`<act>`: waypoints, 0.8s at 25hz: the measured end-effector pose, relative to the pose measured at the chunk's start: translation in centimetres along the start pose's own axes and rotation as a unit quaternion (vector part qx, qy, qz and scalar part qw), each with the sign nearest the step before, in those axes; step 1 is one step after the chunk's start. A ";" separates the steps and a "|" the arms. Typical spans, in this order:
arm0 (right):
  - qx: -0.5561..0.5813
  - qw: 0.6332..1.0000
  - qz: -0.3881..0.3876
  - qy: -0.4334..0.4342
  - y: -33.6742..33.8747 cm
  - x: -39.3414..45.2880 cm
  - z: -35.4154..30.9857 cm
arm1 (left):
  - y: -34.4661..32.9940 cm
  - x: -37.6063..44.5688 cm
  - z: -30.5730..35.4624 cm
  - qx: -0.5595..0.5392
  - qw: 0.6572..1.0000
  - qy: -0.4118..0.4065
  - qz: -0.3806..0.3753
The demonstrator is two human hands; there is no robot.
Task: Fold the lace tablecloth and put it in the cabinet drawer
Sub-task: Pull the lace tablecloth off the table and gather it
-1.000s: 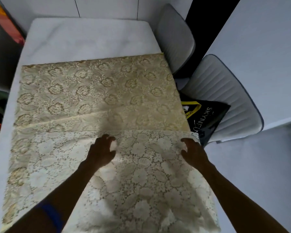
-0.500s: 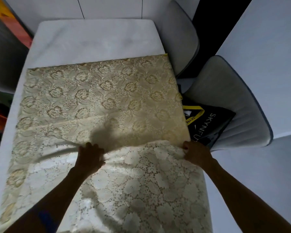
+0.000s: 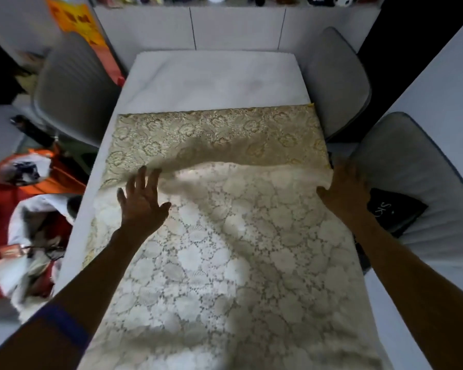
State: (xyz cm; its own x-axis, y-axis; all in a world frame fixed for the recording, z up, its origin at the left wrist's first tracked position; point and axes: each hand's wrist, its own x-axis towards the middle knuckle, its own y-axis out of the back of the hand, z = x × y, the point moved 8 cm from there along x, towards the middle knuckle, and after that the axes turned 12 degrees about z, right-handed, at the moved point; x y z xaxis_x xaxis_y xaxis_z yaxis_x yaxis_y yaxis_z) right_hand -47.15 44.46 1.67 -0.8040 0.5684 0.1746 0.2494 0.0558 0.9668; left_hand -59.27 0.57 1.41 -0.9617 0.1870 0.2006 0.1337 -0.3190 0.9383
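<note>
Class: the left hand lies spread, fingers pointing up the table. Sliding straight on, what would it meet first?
Likely the raised fold edge of the lace tablecloth at the left hand's fingertips; depth is uncertain.

Dim, soft overhead light; edges bend with wide-angle distortion, left side motion-blurred, corners darkened by vignetting.

Lace tablecloth [image 3: 225, 249] lies on the table [image 3: 214, 78], between 3 chairs [image 3: 75, 89], cabinet [image 3: 235, 28] behind
</note>
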 end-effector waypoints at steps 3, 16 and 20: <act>0.024 0.998 -0.049 0.026 -1.6 -5.9 -3.9 | -2.0 -6.3 -4.2 -0.006 0.991 0.067 -0.116; 0.036 0.948 -0.281 0.142 -8.0 -42.9 -19.7 | 0.6 -29.3 -24.4 -0.109 0.870 0.458 -0.148; 0.000 0.944 -0.267 0.196 -4.4 -43.7 -22.4 | 2.1 -30.4 -23.3 -0.225 0.828 0.472 -0.203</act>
State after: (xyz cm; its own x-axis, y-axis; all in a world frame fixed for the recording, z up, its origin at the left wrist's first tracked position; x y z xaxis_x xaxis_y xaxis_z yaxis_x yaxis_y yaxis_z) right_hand -25.21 0.99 -6.00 -0.9530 0.1116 -0.2818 -0.2478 0.2483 0.9364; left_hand -35.34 -27.43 -9.27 -0.6932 -0.3774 -0.6141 -0.1450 -0.7616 0.6317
